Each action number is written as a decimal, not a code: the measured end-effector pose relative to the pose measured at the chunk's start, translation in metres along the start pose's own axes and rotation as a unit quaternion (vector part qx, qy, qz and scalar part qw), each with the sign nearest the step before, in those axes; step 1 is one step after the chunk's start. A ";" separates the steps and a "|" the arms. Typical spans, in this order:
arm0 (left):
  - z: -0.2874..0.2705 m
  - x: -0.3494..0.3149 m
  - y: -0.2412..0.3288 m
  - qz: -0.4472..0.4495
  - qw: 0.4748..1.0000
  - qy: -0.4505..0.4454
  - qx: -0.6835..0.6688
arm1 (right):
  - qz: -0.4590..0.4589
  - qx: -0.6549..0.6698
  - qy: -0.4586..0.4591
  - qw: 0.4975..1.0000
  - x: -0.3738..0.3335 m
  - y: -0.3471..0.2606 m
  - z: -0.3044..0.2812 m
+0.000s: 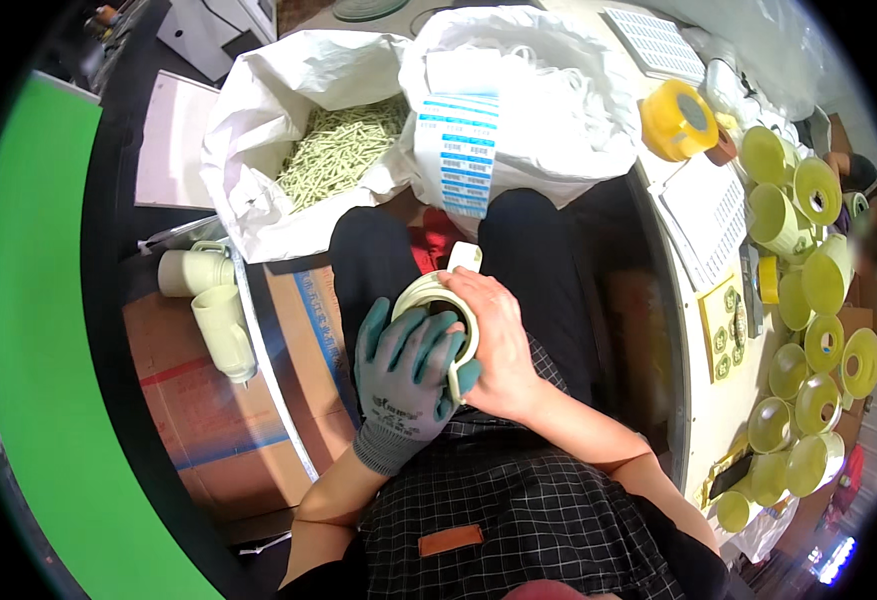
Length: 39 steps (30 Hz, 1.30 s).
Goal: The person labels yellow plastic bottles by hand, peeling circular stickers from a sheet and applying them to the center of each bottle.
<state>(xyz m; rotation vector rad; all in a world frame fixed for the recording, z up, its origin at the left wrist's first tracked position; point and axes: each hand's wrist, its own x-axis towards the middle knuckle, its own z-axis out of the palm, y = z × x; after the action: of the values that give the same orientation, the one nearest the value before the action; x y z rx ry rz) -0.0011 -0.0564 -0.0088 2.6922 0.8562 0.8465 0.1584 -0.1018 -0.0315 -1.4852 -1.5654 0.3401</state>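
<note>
A pale cream plastic housing (416, 293), round with an open end facing up, is held over my lap. From its far side juts a short cream tab. My left hand (398, 372), in a grey glove with green fingertips, curls over the near rim, its fingers partly inside the opening. Bare, my right hand (496, 338) wraps the right side of the same piece. The inside of the housing is mostly hidden by the gloved fingers. Two similar cream jug-shaped housings, one lying (190, 273) and one tilted (222, 335), rest at the left on cardboard.
Beyond my knees stand a white sack (248, 150) of small pale-green sticks and another sack (548, 170) of white loops, with a blue-and-white label sheet (465, 150) over its edge. The right table holds yellow tape (678, 120), papers (703, 215) and several yellow-green cups (826, 280). Cardboard boxes (208, 400) lie left.
</note>
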 end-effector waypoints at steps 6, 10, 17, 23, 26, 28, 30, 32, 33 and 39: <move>0.005 0.000 -0.010 0.001 0.998 -0.058 -0.002 | 0.036 0.027 -0.051 0.998 0.001 0.002 -0.003; -0.009 0.023 -0.027 -0.041 0.996 0.077 0.034 | -0.056 0.084 0.005 0.995 0.037 0.012 0.018; -0.015 0.100 -0.115 -0.075 0.965 0.246 -0.052 | -0.201 0.036 0.024 0.979 0.177 0.015 0.022; 0.014 0.094 -0.130 -0.016 0.950 0.306 0.065 | -0.062 -0.136 0.206 0.967 0.215 0.150 -0.041; 0.034 0.086 -0.137 -0.003 0.948 0.302 0.100 | 0.059 -0.238 0.098 0.964 0.255 0.238 -0.076; 0.039 0.079 -0.143 -0.022 0.955 0.287 0.066 | 0.112 -0.336 0.009 0.935 0.281 0.263 -0.076; 0.043 0.075 -0.140 -0.039 0.963 0.264 0.039 | 0.175 -0.374 -0.083 0.907 0.298 0.286 -0.077; 0.048 0.067 -0.136 -0.053 0.970 0.236 0.021 | 0.244 -0.347 -0.175 0.889 0.308 0.305 -0.075; 0.047 0.064 -0.130 -0.068 0.973 0.219 0.005 | 0.250 -0.353 -0.185 0.882 0.307 0.309 -0.076; 0.018 0.035 -0.081 -0.070 0.984 0.159 -0.032 | 0.184 -0.431 -0.194 0.862 0.270 0.262 -0.108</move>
<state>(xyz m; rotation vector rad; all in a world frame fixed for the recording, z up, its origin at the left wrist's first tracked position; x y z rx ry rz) -0.0052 0.0294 -0.0344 2.4429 1.0487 1.2673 0.4484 0.1599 -0.0524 -2.5599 -1.8561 0.1492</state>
